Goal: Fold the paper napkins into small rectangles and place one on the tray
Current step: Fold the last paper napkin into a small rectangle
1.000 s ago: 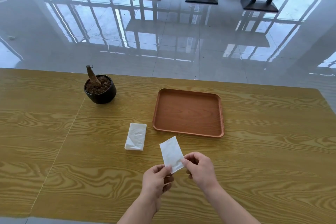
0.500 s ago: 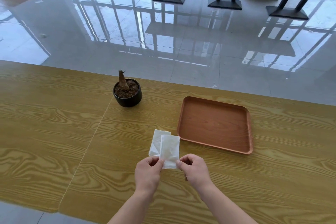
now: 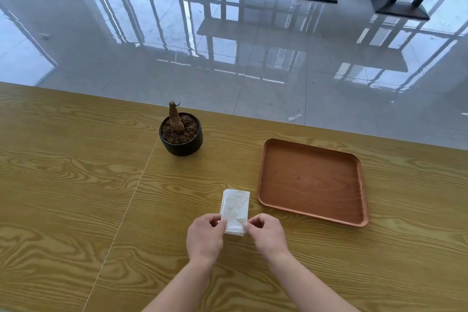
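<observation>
Napkin left of tray — pot behind.

We are seeing a wooden table carrying a potted stump far left, a tray right, a folded napkin near.

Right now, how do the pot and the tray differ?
The pot is round, black and deep, filled with soil and a cut stump; the tray is rectangular, reddish-brown, shallow and bare. The pot stands near the table's far edge, left of the tray; the tray lies right of the napkin. Both rest on the table, untouched.
</observation>
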The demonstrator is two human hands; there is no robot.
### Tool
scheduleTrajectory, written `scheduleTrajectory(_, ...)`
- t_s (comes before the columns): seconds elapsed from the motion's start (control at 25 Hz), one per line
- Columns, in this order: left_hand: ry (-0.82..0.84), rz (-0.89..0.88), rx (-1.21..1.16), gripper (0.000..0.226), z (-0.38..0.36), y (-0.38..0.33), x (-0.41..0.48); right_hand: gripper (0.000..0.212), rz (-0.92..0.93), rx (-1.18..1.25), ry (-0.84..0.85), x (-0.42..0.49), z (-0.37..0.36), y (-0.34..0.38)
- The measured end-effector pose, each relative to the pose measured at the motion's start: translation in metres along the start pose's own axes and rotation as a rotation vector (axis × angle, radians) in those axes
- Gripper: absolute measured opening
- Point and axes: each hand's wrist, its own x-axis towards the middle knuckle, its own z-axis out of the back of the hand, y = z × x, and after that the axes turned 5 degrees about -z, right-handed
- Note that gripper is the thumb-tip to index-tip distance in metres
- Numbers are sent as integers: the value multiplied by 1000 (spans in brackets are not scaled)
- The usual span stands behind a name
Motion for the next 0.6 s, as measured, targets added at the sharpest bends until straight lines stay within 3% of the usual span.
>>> scheduleTrajectory(0.6,4,-4,76,10,-1,11,5,10,-33,-72,10,3,-7,1)
